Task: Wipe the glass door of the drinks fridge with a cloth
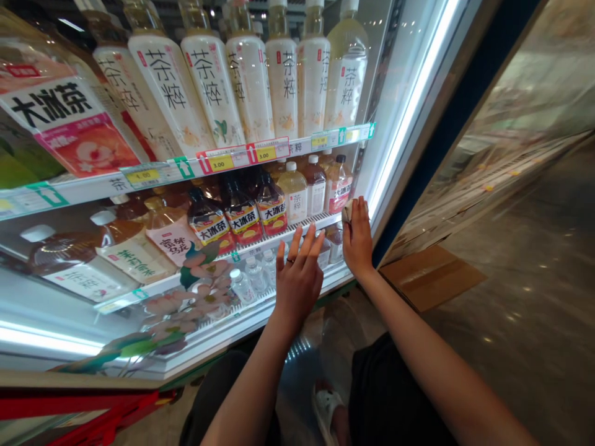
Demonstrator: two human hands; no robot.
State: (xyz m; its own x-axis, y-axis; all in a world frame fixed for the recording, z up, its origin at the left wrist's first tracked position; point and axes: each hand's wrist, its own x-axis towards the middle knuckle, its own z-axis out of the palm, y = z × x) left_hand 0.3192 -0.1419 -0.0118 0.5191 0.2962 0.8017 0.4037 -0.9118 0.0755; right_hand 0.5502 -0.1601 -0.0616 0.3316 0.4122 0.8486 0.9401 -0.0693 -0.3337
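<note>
My left hand [299, 282] is flat and open, fingers spread, against the glass door of a drinks cooler [69, 337]. A ring sits on one finger. My right hand [357, 241] rests near the door's right edge, pinching a small pale pad [346, 212], perhaps a folded cloth. Behind the glass, white bottles of 茶粹 tea [211, 87] stand tilted on the upper shelf. Darker bottles of 大冰茶 tea [239, 210] fill the shelf below, with small water bottles [246, 275] lower down, near my left hand.
Yellow price tags line a shelf edge [232, 158]. The cooler's dark blue door frame [446, 124] runs up the right side. A flattened cardboard sheet [430, 277] lies on the shiny floor, and a red cart frame [83, 409] sits at lower left.
</note>
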